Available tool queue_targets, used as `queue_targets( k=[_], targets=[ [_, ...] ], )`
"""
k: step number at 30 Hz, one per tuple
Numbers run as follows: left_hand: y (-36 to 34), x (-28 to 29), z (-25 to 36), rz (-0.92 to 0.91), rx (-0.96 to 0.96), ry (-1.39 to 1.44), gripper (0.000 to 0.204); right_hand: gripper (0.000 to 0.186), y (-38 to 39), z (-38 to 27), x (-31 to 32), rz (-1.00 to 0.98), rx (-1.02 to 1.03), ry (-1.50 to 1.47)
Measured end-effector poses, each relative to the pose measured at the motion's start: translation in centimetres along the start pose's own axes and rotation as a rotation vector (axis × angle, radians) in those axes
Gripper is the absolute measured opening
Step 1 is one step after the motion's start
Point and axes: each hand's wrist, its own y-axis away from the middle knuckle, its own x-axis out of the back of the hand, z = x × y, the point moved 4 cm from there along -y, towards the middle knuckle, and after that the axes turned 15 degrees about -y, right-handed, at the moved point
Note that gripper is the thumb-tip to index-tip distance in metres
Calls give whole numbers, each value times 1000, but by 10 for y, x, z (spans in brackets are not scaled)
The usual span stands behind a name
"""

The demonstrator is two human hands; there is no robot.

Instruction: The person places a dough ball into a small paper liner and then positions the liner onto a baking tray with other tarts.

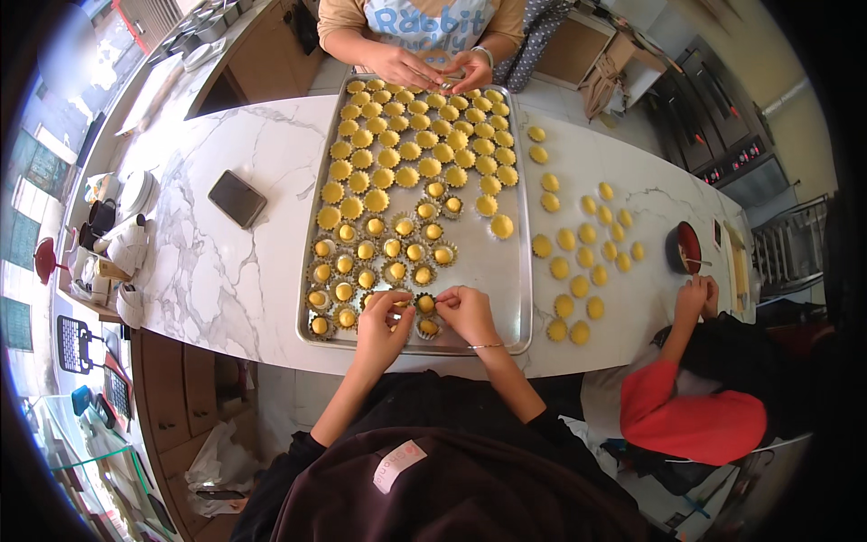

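Right grip (467,316) in the head view looks pinched, thumb and finger together at the rim of a small fluted tin (427,313) near the close edge of the tray (488,289). Left grip (384,323) is curled on the other side of that tin; whether its fingers press on it or only stand beside it, I cannot tell. Inside the tin sits a yellow ball (425,303), and the tray itself lies on the marbled desk (253,298).

As for progress, the work seems well along but unfinished. Far rows of the tray carry many yellow shells (408,175), hollow with scalloped edges, which I take to be shaped already. Nearer rows hold a cluster of tins whose balls sit round and unpressed, probably waiting their turn. Loose rounded yellow pieces (560,268) lie on the desk to the right of the tray; their stage is unclear.

Of writing, large blue letters run across the apron (429,25) of a co-worker (341,27) on the far side, and a pale label (398,465) with reddish print lies on the person's dark top (343,506). The phone (237,199) shows no marking that can be made out
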Motion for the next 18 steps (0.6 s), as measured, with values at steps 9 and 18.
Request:
queue_targets(
  k=[9,18],
  targets=[
    [-7,-23,16,-58,-83,-54,23,16,18,-43,34,190,199,89],
    [-1,-61,50,-489,273,399,26,15,54,-51,70,31,184,-257]
  ],
)
